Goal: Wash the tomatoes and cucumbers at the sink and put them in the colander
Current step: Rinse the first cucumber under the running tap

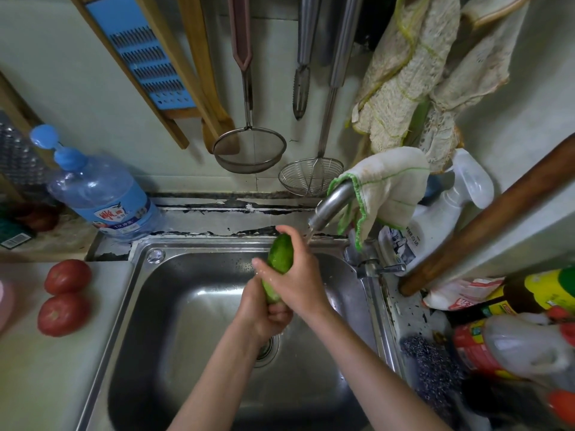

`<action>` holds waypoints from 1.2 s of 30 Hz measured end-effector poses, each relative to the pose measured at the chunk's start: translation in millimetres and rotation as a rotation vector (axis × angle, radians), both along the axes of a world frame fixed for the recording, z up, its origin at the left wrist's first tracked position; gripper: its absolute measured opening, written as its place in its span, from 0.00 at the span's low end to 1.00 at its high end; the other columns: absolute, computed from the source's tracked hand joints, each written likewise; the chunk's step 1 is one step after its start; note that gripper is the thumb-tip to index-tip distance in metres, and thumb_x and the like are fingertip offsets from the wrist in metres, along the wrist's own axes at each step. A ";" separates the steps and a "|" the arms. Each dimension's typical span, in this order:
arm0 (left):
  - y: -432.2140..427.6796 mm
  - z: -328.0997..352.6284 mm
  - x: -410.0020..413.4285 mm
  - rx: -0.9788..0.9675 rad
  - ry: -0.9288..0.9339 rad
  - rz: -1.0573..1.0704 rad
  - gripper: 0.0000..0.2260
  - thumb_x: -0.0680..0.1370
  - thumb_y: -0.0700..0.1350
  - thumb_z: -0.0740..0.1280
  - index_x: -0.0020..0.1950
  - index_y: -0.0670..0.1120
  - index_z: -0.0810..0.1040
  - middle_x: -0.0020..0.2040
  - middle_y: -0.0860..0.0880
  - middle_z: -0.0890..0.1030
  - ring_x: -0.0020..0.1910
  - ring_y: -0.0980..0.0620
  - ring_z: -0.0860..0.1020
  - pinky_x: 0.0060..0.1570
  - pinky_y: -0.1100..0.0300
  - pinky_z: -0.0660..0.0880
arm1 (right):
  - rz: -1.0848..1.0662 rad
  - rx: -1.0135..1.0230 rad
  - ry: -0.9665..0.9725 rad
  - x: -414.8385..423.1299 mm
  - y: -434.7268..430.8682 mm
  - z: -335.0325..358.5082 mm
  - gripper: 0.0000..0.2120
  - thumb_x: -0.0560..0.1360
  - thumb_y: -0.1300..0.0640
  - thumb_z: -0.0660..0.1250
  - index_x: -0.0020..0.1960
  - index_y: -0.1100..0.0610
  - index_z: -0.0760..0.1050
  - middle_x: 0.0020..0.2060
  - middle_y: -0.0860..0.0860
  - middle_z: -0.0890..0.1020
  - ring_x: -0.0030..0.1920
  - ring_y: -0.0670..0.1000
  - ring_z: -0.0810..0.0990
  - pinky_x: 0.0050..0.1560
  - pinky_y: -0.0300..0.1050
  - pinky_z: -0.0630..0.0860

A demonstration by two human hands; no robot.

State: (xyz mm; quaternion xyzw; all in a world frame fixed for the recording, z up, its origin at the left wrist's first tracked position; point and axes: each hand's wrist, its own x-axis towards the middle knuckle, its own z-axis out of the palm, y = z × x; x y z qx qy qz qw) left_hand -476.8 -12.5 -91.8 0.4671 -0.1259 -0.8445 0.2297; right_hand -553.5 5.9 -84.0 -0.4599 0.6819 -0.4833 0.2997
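Observation:
I hold a green cucumber (281, 255) upright over the steel sink (174, 306), just left of the running tap (331, 206). My left hand (264, 312) grips its lower end. My right hand (298, 275) wraps around its upper half, thumb at the tip. A thin stream of water falls beside my right hand. Two red tomatoes (67, 276) (63, 314) lie on the counter left of the sink. At the far left edge shows a sliver of a pink object (5, 303); I cannot tell what it is.
A large blue water bottle (99, 197) stands behind the sink at left. Strainers (249, 150), a grater and tongs hang on the wall. A cloth (385, 185) drapes over the tap. Bottles (510, 346), a scourer and a wooden handle (497, 213) crowd the right side.

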 end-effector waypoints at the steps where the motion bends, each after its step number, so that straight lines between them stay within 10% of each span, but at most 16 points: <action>1: 0.5 -0.9 0.6 0.028 0.034 0.015 0.21 0.80 0.53 0.52 0.29 0.47 0.64 0.16 0.52 0.59 0.11 0.59 0.56 0.15 0.75 0.51 | 0.056 -0.013 0.025 0.3 0.8 -2.4 0.27 0.67 0.51 0.75 0.62 0.48 0.68 0.54 0.47 0.75 0.54 0.44 0.74 0.54 0.33 0.70; 9: 12.7 1.3 -7.8 -0.295 -0.263 -0.108 0.24 0.81 0.49 0.43 0.32 0.41 0.68 0.21 0.43 0.69 0.12 0.57 0.57 0.16 0.73 0.52 | -0.272 0.159 -0.545 -10.8 -21.5 -7.6 0.06 0.64 0.51 0.72 0.36 0.48 0.76 0.33 0.54 0.79 0.34 0.58 0.79 0.41 0.52 0.79; 13: 16.7 2.5 -12.2 -0.446 -0.411 -0.128 0.22 0.81 0.47 0.43 0.40 0.39 0.71 0.26 0.40 0.71 0.13 0.56 0.61 0.17 0.71 0.54 | -0.220 0.362 -0.834 -24.2 -28.7 2.2 0.22 0.72 0.40 0.65 0.37 0.60 0.76 0.29 0.58 0.78 0.27 0.55 0.78 0.33 0.44 0.76; 18: 14.7 7.4 -11.6 -0.440 -0.321 -0.056 0.21 0.82 0.47 0.44 0.34 0.44 0.68 0.23 0.47 0.68 0.14 0.59 0.60 0.17 0.72 0.55 | -0.143 0.148 -0.335 -8.7 -15.5 1.0 0.18 0.67 0.41 0.70 0.50 0.50 0.73 0.43 0.54 0.82 0.43 0.54 0.82 0.50 0.52 0.78; 22: 11.7 3.0 -6.9 -0.735 -0.471 -0.045 0.19 0.83 0.47 0.50 0.33 0.48 0.68 0.24 0.54 0.69 0.19 0.60 0.65 0.20 0.66 0.60 | -0.078 0.049 0.028 2.1 -0.7 1.5 0.34 0.69 0.49 0.73 0.70 0.53 0.61 0.60 0.51 0.73 0.60 0.48 0.73 0.64 0.42 0.69; 28: 14.7 7.0 -2.6 -0.963 -0.737 -0.039 0.19 0.82 0.46 0.48 0.35 0.43 0.69 0.30 0.45 0.76 0.28 0.55 0.73 0.23 0.67 0.64 | -0.245 0.060 -0.288 -13.5 -25.1 17.9 0.06 0.69 0.58 0.72 0.35 0.51 0.77 0.30 0.48 0.77 0.34 0.46 0.76 0.43 0.41 0.75; 32: 12.4 4.1 -2.9 -0.703 -0.578 -0.135 0.18 0.81 0.47 0.47 0.40 0.40 0.70 0.30 0.42 0.74 0.23 0.51 0.71 0.22 0.64 0.64 | -0.252 0.264 -0.392 -22.6 -32.9 19.2 0.17 0.70 0.53 0.69 0.23 0.53 0.76 0.28 0.54 0.78 0.32 0.53 0.76 0.39 0.49 0.76; 36: 4.7 9.0 1.1 -0.116 -0.035 -0.118 0.20 0.80 0.48 0.47 0.35 0.42 0.68 0.19 0.46 0.66 0.12 0.57 0.57 0.15 0.74 0.51 | -0.095 0.184 -0.454 -18.4 -18.5 22.5 0.03 0.71 0.56 0.72 0.39 0.52 0.80 0.37 0.52 0.80 0.38 0.50 0.77 0.46 0.46 0.75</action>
